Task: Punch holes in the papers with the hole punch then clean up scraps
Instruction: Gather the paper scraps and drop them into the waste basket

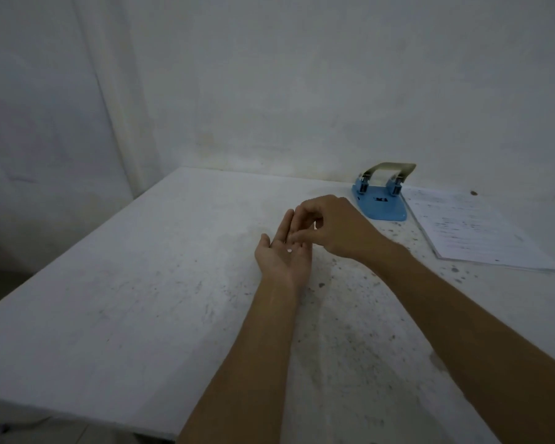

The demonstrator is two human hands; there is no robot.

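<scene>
Scraps are what matters here: one small white paper disc (289, 250) lies in the palm of the left hand (284, 256), just left of the frame's centre, and no other disc can be made out for sure on the speckled table (109, 283). Such a disc looks featherlight and flat, likely to cling to skin or drift off at a breath, so it is best pinched between fingertip and thumb or pressed up with a pad instead of swept. That left hand lies flat and spread, palm up, holding nothing but cradling the disc. Just right of it, the right hand (337, 229) hangs over the left fingers with thumb and forefinger drawn together; whether a scrap is pinched there cannot be told. Further right, in the upper right of the table, stands one blue hole punch (380, 200), its metal lever raised. At the far right edge lies one stack of printed papers (474, 232), touching the punch's base; sheets uncountable.
</scene>
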